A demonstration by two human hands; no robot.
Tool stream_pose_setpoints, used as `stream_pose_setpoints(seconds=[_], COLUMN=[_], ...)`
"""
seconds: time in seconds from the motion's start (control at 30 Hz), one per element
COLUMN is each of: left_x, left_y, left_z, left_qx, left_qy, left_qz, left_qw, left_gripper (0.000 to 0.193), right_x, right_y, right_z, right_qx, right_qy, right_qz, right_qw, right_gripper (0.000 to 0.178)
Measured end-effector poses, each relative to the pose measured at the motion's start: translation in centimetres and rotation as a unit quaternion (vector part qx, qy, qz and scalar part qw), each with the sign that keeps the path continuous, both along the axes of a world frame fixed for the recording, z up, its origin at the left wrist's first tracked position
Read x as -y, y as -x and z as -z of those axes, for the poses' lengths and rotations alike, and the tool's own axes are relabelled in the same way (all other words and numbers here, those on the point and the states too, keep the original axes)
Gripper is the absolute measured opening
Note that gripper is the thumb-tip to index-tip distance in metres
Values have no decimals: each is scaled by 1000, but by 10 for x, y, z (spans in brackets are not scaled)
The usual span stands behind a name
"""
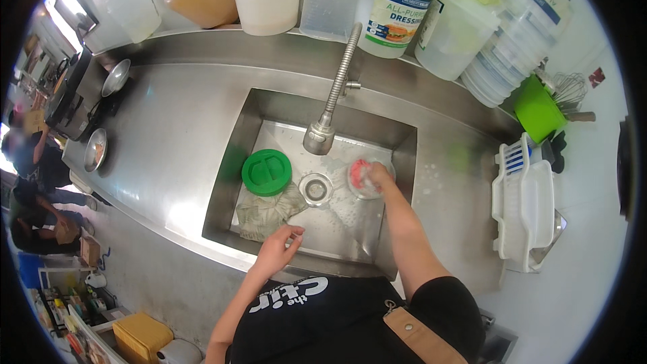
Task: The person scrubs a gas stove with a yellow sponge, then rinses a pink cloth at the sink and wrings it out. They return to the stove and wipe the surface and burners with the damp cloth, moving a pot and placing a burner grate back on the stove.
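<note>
My right hand (379,176) reaches into the steel sink (323,248), its fingers closed on a pink scrubber (360,171). The scrubber is at a whitish, soapy round container (364,191) on the right of the basin; suds blur that container's exact shape. My left hand (278,249) hangs over the sink's front side with loosely bent fingers, holding nothing. Nearest to it lies a crumpled wet greyish-green cloth (264,216). A round green lid (266,172) rests in the sink just behind the cloth. Between lid and container is the drain (315,190).
A coiled-neck faucet (319,136) hangs over the basin. Several tubs, including a green-lidded one (394,10), line the back ledge. A white dish rack (529,209) stands right of the sink. Two metal bowls (96,150) sit far left. Other people (40,162) are beyond the counter.
</note>
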State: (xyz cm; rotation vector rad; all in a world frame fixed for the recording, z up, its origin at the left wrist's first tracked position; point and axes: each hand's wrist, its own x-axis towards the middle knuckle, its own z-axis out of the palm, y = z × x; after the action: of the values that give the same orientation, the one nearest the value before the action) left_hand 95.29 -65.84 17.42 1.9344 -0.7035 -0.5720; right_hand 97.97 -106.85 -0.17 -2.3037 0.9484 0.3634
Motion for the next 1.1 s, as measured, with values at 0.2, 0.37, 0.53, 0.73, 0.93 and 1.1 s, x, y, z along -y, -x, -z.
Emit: stream_pose_setpoints(seconds=[0.2, 0.37, 0.53, 0.73, 0.93, 1.1], left_x=[63, 149, 177, 164, 218, 258], left_y=[-45, -54, -65, -48, -77, -59], left_z=[50, 57, 121, 157, 102, 87], left_qx=[-340, -569, -666, -520, -555, -605], left_qy=[126, 124, 450, 297, 238, 247], left_qz=[-146, -237, -32, -158, -187, -88], left_qw=[920, 777, 593, 785, 775, 751], left_gripper=[38, 63, 52, 33, 30, 35], right_x=[-42, -103, -175, -205, -155, -94], right_y=[9, 17, 20, 12, 11, 13], right_z=[-169, -253, -207, -122, -110, -116], right_qx=[201, 279, 404, 358, 452, 381], right_qy=[-339, -359, -163, -35, -50, -80], right_qz=[-63, -25, -17, 123, 243, 302], right_qw=[917, 890, 900, 925, 857, 870], right_gripper=[34, 30, 30, 23, 13, 21])
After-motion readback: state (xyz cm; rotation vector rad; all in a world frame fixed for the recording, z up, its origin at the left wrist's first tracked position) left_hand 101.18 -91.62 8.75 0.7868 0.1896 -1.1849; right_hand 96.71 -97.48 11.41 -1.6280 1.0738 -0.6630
